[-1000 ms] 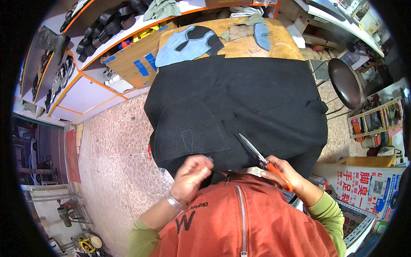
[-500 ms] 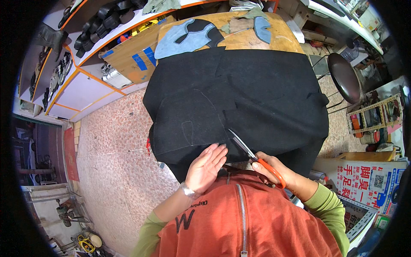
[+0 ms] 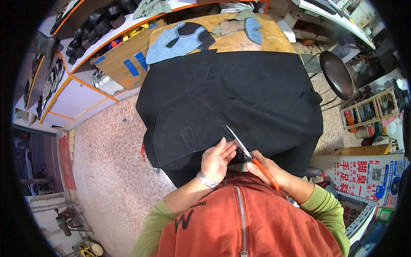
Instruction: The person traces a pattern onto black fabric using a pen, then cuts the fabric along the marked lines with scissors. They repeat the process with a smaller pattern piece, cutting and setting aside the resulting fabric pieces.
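A large sheet of black cloth [image 3: 265,81] covers most of the table, with thin pale outlines drawn on its near left part. Close to its near edge, my left hand [image 3: 217,162] has its palm turned up, thumb and fingers at the cloth's edge, seemingly pinching it. My right hand [image 3: 274,171] grips the orange-handled scissors [image 3: 240,146]. Their blades point away and to the left, over the cloth beside my left fingertips, near the right side of the drawn outline. How far the blades are apart is hard to see.
Blue and black cut pieces [image 3: 180,40] lie on the wooden table top [image 3: 274,36] at the far side. A dark round stool [image 3: 337,75] stands to the right. Shoe shelves [image 3: 92,36] and a cardboard box [image 3: 124,68] line the far left.
My left hand has moved right and up to the cloth's edge beside the blades, its fingers more bent. The scissors stay in my right hand. The whole view has shifted slightly.
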`<state>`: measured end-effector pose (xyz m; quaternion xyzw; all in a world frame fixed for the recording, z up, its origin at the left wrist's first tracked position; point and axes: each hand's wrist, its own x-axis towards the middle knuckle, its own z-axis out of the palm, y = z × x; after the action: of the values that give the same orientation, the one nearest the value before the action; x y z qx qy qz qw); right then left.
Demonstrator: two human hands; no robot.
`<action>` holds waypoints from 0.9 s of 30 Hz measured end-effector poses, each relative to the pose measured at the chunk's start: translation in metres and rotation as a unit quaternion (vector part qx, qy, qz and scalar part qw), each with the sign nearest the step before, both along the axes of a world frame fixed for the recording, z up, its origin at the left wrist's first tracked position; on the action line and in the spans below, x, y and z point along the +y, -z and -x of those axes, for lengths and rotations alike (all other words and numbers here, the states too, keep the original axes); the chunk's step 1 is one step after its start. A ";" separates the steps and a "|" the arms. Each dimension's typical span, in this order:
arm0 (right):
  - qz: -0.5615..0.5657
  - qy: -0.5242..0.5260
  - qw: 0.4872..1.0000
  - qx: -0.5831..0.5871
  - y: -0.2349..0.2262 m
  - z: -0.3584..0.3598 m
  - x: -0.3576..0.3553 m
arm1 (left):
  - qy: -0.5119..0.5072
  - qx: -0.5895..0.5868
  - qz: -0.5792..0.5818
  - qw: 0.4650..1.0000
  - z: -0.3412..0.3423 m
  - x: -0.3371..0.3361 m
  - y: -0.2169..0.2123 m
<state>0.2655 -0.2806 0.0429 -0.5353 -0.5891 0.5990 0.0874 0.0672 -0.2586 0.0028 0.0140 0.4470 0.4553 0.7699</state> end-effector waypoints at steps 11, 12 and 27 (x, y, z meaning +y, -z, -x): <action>0.001 -0.008 0.999 -0.046 -0.001 0.012 0.007 | -0.005 -0.017 -0.003 1.000 0.001 0.001 0.003; 0.004 -0.010 0.999 -0.046 -0.002 0.012 0.008 | -0.006 -0.019 -0.004 1.000 0.001 0.001 0.003; -0.033 0.046 0.997 -0.043 0.000 0.014 -0.001 | -0.020 -0.035 0.026 0.999 0.005 0.004 0.003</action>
<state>0.2511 -0.2811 0.0428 -0.5838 -0.5869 0.5508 0.1068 0.0621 -0.2542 0.0002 -0.0305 0.4318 0.4595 0.7756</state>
